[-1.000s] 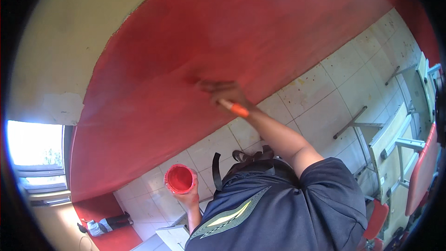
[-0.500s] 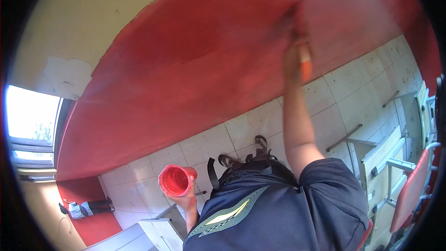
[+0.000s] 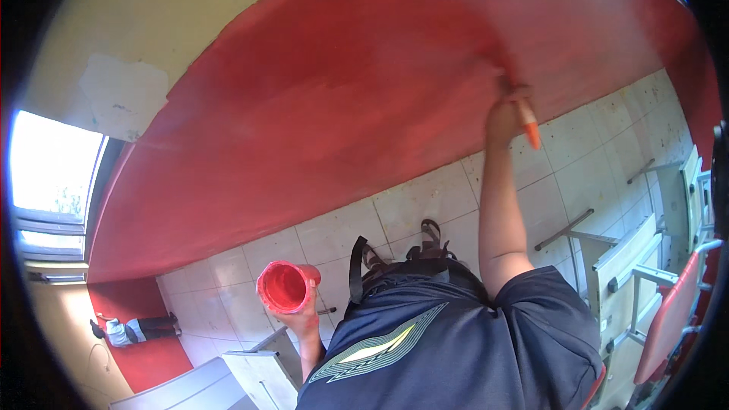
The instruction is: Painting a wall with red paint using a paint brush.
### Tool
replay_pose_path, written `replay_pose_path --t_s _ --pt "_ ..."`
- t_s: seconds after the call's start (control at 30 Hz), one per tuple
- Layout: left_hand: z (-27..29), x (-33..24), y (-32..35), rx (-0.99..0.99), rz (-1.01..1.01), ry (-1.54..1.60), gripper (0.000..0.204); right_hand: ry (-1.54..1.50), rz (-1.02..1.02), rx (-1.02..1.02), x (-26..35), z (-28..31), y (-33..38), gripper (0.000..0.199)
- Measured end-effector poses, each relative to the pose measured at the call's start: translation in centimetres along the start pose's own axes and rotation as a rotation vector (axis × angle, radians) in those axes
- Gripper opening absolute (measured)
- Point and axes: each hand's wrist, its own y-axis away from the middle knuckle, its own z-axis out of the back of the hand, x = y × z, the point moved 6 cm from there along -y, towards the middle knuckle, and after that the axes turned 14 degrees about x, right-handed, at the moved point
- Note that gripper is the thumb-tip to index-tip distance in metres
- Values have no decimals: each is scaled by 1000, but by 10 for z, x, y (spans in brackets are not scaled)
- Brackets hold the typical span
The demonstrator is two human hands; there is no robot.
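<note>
Down and a little right has gone the right hand since the last frame, and it is now at the upper right. Its fingers are closed around a paintbrush with an orange handle tip. The brush's far end is blurry against the red wall, so I cannot tell if it touches. At the lower left, the left hand holds a red paint cup, tipped so its inside shows, over the tiled floor.

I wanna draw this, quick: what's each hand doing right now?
Left hand: closed around the side of a red cup.
Right hand: closed, holding an orange-handled brush.
</note>
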Motion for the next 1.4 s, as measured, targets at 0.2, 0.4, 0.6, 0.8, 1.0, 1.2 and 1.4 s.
replay_pose_path --t_s 0.2,0.4,0.6,0.8,1.0,1.2,1.4 --pt "18 24 -3 7 37 82 84 -423 224 -234 37 24 -13 16" --pt "44 30 -23 12 46 106 80 -781 579 45 137 -124 120 19" --pt "69 54 -42 58 -23 108 77 -825 825 434 225 -129 167 37" --pt "90 70 -52 79 -52 95 75 -218 309 -108 125 -53 85 33" --pt "97 70 -47 89 0 142 74 -738 264 -444 63 -22 54 28" --pt "102 78 -40 64 -16 68 75 -580 480 43 169 -128 154 36" --pt "81 63 -44 78 -7 194 75 -889 711 422 218 -138 181 42"
